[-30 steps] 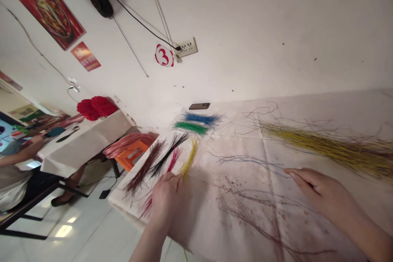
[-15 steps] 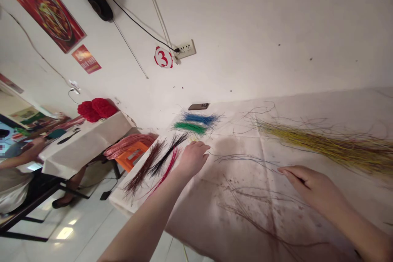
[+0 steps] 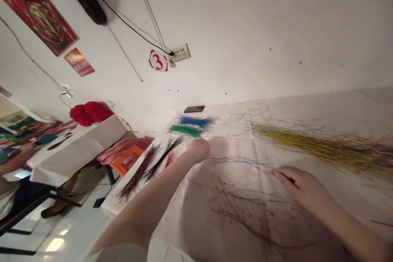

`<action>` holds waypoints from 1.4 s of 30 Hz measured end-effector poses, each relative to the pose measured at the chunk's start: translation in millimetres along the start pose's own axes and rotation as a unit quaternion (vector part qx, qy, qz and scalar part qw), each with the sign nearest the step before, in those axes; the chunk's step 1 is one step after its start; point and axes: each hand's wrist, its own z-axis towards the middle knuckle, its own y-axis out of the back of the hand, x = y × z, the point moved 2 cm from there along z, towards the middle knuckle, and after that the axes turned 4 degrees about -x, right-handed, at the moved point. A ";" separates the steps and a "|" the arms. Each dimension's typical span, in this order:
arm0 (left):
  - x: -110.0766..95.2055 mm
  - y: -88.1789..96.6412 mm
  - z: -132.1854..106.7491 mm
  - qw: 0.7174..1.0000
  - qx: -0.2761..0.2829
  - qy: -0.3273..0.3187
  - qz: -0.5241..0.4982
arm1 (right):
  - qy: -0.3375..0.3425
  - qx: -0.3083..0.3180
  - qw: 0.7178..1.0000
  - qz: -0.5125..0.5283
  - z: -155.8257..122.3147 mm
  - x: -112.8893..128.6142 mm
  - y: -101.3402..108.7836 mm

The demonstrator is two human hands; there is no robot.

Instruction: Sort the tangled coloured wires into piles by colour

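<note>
My left hand (image 3: 199,150) reaches across the white cloth (image 3: 245,221), fingers curled down where a short yellow bundle lay, and my forearm hides that bundle. Beside it lie sorted bundles of thin strands: red (image 3: 169,159), black (image 3: 161,158), brown (image 3: 138,174), green (image 3: 185,130) and blue (image 3: 196,121). My right hand (image 3: 299,186) rests on the cloth with fingers stretched left over loose thin strands (image 3: 242,159), holding nothing I can see. A long heap of yellow strands (image 3: 322,147) lies beyond it.
A dark phone (image 3: 194,109) lies by the wall behind the blue bundle. An orange stool (image 3: 127,159) with pink strands stands left of the table edge. Another person sits at a second white-covered table (image 3: 76,147) at far left. A wall socket (image 3: 179,52) hangs above.
My left hand moved from the near ends of the red and yellow bundles forward to their far ends, then curled its fingers. The right hand stayed almost still.
</note>
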 end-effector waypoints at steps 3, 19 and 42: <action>11.0 4.3 1.1 0.999 -0.009 0.047 0.000 | -0.004 0.004 1.000 0.010 -0.5 -0.8 -0.8; 38.1 -9.6 13.0 0.977 0.065 0.202 -0.012 | -0.047 0.039 0.997 0.037 0.7 -2.7 -4.3; -94.6 69.1 -25.1 0.877 -0.103 0.070 -0.464 | -0.041 0.041 0.992 0.112 -1.3 14.5 -1.0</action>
